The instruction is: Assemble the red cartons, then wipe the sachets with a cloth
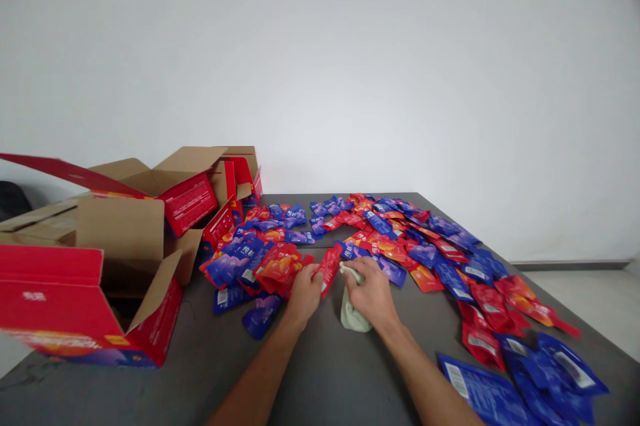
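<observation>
My left hand [305,293] is closed around the lower edge of a red pouch [329,269], which it holds tilted over the middle of the dark table. Close beside it, my right hand [371,293] grips a pale green cloth [353,317], whose lower part hangs down to the tabletop. A small tip of the cloth sticks out above the right thumb. Just left of my left hand lie red pouches [279,267] and a blue pouch [262,315]. Behind my right hand are more blue pouches [391,271].
An open red carton [55,293] stands at the left front, with further open cartons [189,203] behind it. Red and blue pouches [455,279] spread along the right side of the grey table [330,379]. A white wall [340,79] rises behind the table.
</observation>
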`<state>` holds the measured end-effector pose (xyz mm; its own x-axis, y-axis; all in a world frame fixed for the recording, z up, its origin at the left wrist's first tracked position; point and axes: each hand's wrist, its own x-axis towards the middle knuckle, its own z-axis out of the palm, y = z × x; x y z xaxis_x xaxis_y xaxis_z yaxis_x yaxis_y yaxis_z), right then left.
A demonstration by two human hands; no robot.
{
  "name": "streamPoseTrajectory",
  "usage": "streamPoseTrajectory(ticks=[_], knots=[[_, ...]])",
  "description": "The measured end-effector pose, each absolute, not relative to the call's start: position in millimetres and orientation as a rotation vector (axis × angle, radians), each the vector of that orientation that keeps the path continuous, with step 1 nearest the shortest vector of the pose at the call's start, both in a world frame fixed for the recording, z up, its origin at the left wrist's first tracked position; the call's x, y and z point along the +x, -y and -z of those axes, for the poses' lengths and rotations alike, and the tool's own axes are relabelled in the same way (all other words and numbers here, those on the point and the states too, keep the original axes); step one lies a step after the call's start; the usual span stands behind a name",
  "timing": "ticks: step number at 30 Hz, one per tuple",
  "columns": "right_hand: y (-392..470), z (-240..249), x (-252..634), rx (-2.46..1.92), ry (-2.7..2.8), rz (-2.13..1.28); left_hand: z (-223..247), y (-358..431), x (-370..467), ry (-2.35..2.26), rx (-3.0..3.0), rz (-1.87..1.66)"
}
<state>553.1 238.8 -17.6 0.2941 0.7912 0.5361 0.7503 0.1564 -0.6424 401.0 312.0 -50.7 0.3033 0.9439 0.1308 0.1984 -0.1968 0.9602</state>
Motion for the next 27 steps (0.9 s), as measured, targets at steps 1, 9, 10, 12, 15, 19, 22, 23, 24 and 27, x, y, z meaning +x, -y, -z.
streamPoseTrajectory(ticks=[1,9,10,12,15,19,22,23,24,27], knots=[[-237.9,16.8,549.9,-1.551,1.463,-0.061,52.3,-312.8,401.0,-0.996,1.456,-1.006],[-233.9,22.1,528.9,-1.372,1.652,-0.145,55.3,-307.6,405.0,-0.751,1.125,-1.056],[-234.9,23.9,529.3,-1.383,1.645,-0.132,53.4,-307.1,404.6,-0.73,1.145,-1.045],[-237.5,27.0,532.4,-1.421,1.609,-0.092,49.0,-306.1,403.9,-0.656,1.188,-1.015],[-241.3,28.4,541.8,-1.489,1.518,-0.011,43.3,-303.1,404.4,-0.541,1.237,-0.942],[-243.6,26.8,554.0,-1.548,1.437,0.109,41.7,-298.8,406.3,-0.474,1.259,-0.874],[-243.1,26.9,554.4,-1.526,1.474,0.131,43.6,-298.8,407.0,-0.471,1.256,-0.881],[-242.6,27.2,552.5,-1.511,1.507,0.119,44.0,-299.3,406.9,-0.473,1.254,-0.884],[-242.0,27.5,549.9,-1.497,1.548,0.098,44.0,-300.0,406.6,-0.477,1.252,-0.888],[-239.1,28.1,540.6,-1.468,1.694,0.02,41.8,-301.5,405.2,-0.496,1.244,-0.91]])
